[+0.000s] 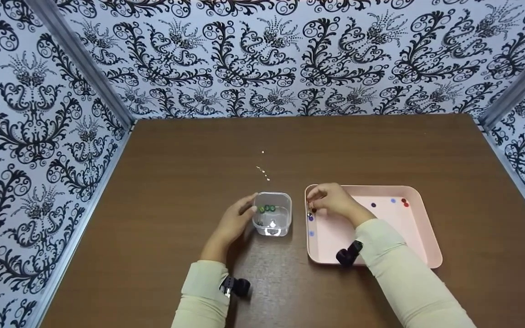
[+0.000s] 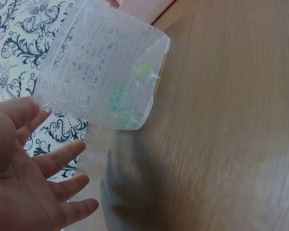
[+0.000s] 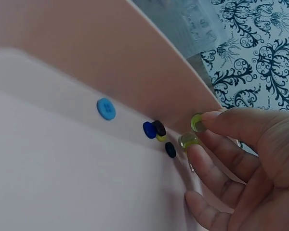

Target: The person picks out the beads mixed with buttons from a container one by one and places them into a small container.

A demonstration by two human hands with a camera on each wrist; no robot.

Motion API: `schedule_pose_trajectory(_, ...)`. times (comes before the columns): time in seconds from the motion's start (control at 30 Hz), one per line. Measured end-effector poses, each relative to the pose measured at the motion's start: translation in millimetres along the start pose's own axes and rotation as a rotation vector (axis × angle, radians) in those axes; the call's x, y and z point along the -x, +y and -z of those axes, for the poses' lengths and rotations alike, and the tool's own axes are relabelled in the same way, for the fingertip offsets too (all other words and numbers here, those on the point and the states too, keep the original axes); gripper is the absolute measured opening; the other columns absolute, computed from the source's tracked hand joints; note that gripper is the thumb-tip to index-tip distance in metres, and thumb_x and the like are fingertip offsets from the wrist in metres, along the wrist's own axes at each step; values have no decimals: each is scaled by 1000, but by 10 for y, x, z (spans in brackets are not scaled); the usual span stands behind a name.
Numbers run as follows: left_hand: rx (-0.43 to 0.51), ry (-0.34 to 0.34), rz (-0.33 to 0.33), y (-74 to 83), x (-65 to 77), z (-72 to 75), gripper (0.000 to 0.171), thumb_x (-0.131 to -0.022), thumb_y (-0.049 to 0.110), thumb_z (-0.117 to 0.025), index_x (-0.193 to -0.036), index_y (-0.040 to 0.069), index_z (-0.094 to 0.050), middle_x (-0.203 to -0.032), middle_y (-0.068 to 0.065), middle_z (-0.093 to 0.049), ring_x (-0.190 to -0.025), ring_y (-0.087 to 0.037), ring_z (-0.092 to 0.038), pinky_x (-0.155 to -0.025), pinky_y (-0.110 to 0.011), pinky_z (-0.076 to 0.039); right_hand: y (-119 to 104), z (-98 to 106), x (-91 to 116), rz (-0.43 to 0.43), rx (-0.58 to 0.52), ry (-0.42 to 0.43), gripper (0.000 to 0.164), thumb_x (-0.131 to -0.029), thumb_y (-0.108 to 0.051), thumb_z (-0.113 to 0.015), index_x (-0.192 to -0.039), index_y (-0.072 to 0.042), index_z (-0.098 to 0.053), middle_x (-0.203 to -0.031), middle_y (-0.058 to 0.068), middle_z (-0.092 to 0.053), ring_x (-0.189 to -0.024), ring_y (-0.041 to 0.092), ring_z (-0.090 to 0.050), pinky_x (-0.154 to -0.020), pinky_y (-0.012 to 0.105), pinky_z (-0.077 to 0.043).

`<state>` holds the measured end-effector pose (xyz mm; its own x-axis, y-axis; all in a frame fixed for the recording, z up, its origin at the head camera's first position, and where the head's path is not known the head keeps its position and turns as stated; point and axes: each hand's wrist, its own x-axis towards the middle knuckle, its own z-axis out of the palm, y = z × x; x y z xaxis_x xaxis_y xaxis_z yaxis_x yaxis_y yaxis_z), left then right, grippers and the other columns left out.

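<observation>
A clear plastic container (image 1: pixel 272 230) stands on the table with several green marbles (image 1: pixel 267 208) inside, seen through its wall in the left wrist view. My left hand (image 1: pixel 235 221) touches the container's left rim with thumb and index finger, while its other fingers (image 2: pixel 67 185) spread loosely. At the left wall of the pink tray (image 1: pixel 374 191), my right hand (image 1: pixel 335 200) pinches a yellow-green glass marble (image 3: pixel 197 122) between thumb and finger. A second such marble (image 3: pixel 188 140) lies at the tip of another finger.
Along the tray's left wall lie a light blue button (image 3: pixel 106 109), a dark blue button (image 3: pixel 149 130) and several small dark pieces. Farther right in the tray are two red buttons (image 1: pixel 405 202), a light blue one (image 1: pixel 393 200) and a dark one (image 1: pixel 373 205). Patterned walls (image 1: pixel 262 59) enclose the table.
</observation>
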<state>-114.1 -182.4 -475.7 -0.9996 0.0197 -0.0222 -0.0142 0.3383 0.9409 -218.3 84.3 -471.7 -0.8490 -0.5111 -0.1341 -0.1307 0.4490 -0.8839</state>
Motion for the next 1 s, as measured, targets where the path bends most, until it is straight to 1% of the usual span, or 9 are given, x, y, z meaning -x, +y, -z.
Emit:
schedule_pose_trajectory(0.13,-11,3,19,3,7,3,42,-98,10,-52,-138,-4,-49,-140,-25,-48,-133,-39,-41,-113,-49,-29,-28,-1,2,-25,-57,7,19,-78,5,-68,-96,11,-66,-83,7,-70,-72,8,-62,-68,19,-51)
schedule_pose_trajectory(0.27,-35,10,28,5,15,8,42,-97,10,-53,-137,-2,-50,-141,-25,-48,-134,-38,-40,-113,-49,-28,-32,1,12,-36,-67,23,19,-78,4,-68,-96,10,-66,-82,5,-70,-72,10,-63,-68,20,-52)
schedule_pose_trajectory(0.4,-39,9,18,-9,9,7,42,-97,10,-52,-137,-3,-50,-140,-25,-48,-134,-39,-40,-113,-50,-28,-31,9,20,-50,-65,49,20,-78,3,-68,-97,10,-66,-85,8,-70,-72,13,-64,-67,23,-53)
schedule_pose_trajectory(0.5,-35,7,18,-9,7,10,42,-97,10,-52,-137,-3,-50,-140,-25,-48,-133,-39,-41,-113,-49,-29,-47,15,21,-75,-60,78,22,-79,2,-68,-99,9,-67,-88,10,-70,-71,14,-64,-63,25,-52)
schedule_pose_trajectory(0.63,-21,-2,28,-1,10,14,42,-98,10,-52,-138,-1,-50,-140,-25,-48,-132,-39,-43,-112,-49,-31,-85,16,34,-93,-75,119,25,-79,0,-70,-102,8,-67,-92,11,-69,-70,11,-60,-59,22,-49)
schedule_pose_trajectory(0.73,-10,-10,31,-2,7,15,42,-98,10,-52,-138,-1,-49,-140,-26,-47,-131,-39,-44,-110,-49,-33,-107,17,52,-89,-114,133,26,-79,0,-70,-103,9,-67,-91,9,-69,-71,8,-58,-59,21,-49)
schedule_pose_trajectory(0.87,-7,-9,18,-1,6,8,41,-98,9,-51,-137,-4,-49,-139,-28,-47,-130,-41,-44,-109,-50,-35,-110,23,71,-78,-162,132,28,-80,1,-70,-106,10,-66,-87,3,-69,-74,7,-60,-62,21,-50)
schedule_pose_trajectory(0.93,-10,-10,8,91,39,17,41,-97,6,-51,-136,-7,-48,-138,-31,-47,-129,-43,-45,-108,-52,-35,-115,29,82,-71,-185,130,30,-81,1,-70,-108,10,-66,-86,2,-69,-75,7,-61,-64,22,-51)
schedule_pose_trajectory(1.0,-5,-10,6,99,44,15,41,-97,5,-50,-136,-9,-47,-137,-31,-47,-129,-44,-45,-108,-52,-35,-117,32,89,-71,-196,130,30,-82,0,-70,-110,10,-65,-86,2,-69,-77,7,-62,-67,22,-51)
